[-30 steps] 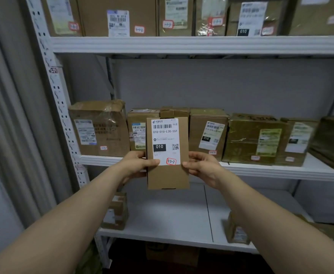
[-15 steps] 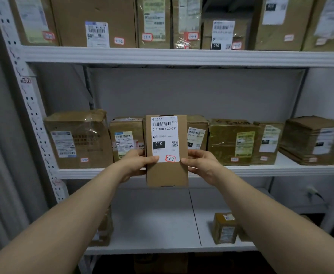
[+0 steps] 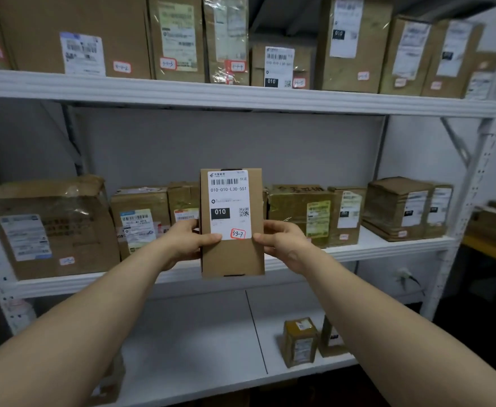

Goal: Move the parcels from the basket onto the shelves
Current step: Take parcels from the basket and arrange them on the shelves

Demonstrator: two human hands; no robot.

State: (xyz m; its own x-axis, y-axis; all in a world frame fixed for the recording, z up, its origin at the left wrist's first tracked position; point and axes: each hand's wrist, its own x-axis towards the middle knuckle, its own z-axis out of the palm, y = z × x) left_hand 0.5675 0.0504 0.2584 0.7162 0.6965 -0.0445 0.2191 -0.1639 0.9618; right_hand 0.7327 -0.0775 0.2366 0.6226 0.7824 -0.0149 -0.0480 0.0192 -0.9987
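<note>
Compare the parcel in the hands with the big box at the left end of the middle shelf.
The held parcel is slim, upright and smooth; the big box is wide, bulky and crumpled. The held parcel is gripped by the left hand and right hand in front of the middle shelf; the big box rests on it. Both are brown cardboard with a white label and a red-edged sticker.

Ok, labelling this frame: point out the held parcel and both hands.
held parcel [image 3: 232, 257]: head view, bare cardboard below label.
left hand [image 3: 187, 242]: head view, back of hand.
right hand [image 3: 285, 245]: head view, back of hand.
</note>
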